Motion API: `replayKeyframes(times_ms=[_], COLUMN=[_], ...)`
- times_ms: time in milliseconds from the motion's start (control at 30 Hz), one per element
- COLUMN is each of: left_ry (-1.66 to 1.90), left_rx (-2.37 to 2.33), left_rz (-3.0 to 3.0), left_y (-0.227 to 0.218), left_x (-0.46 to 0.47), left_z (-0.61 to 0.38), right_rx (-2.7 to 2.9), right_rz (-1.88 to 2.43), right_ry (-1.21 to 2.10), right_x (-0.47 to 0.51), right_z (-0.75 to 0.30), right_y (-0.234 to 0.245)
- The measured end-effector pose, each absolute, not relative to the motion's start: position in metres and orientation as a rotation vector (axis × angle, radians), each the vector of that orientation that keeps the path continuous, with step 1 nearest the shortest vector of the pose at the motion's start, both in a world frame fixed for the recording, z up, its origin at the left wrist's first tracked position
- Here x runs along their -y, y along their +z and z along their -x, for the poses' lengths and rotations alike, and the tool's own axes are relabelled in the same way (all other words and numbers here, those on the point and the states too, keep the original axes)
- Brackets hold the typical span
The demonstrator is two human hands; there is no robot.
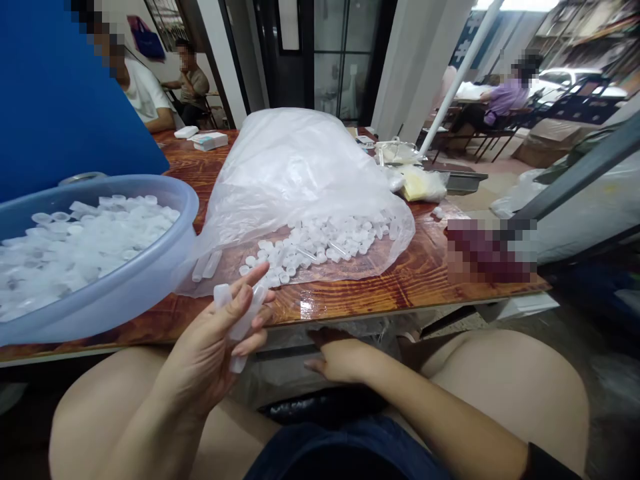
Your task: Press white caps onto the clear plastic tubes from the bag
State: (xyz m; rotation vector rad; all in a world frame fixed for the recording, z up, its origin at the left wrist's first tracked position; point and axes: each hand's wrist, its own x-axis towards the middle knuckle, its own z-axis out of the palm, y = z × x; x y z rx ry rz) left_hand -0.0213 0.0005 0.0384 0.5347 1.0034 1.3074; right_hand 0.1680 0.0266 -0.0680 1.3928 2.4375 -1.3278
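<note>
My left hand [215, 340] is raised in front of the table edge, its fingers closed around a few translucent white plastic tubes [245, 321]. Below the edge, my right hand [340, 357] hangs over a clear plastic bag [287, 363] between my legs. Its thumb and fingers look apart, with nothing visible in them; the fingertips are in shadow. Small white plastic caps [320, 243] lie in a pile at the mouth of a big translucent bag [295, 160]. Two similar tubes [206, 265] rest left of that pile.
A blue plastic basin [145, 267] heaped with white tubes stands on the left of the wooden table [350, 293]. Behind it rises a blue panel [70, 100]. A metal post [575, 170] slants in at right. Several people sit farther back.
</note>
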Motion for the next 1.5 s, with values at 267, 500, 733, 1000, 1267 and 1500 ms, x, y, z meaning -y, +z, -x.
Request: replayKeyframes(times_ms=[267, 500, 733, 1000, 1267, 1500], left_ry=[1.256, 1.244, 1.190, 1.193, 1.220, 1.189], left_rx=[-1.180, -1.196, -1.142, -1.189, -1.085, -1.069], left_rz=[-0.673, -0.737, -0.753, -0.709, -0.646, -0.631], left_y=[0.025, 0.013, 0.012, 0.012, 0.017, 0.021], left_x=[0.000, -0.006, -0.008, -0.007, -0.005, -0.003], left_z=[0.005, -0.002, -0.002, -0.004, -0.006, -0.003], right_rx=[-3.497, -3.089, -3.032, -3.377, -2.937, -3.335], right_rz=[-1.553, -1.834, -2.088, -1.987, -1.483, -1.278], right_ry=[-0.411, 0.174, 0.110, -1.034, -2.923, -2.511], right_x=[-0.073, -0.114, -0.113, -0.091, -0.038, -0.042], right_z=[-0.190, -0.179, -0.179, -0.173, -0.132, -0.146], right_y=[-0.010, -0.026, -0.033, -0.011, -0.001, 0.006])
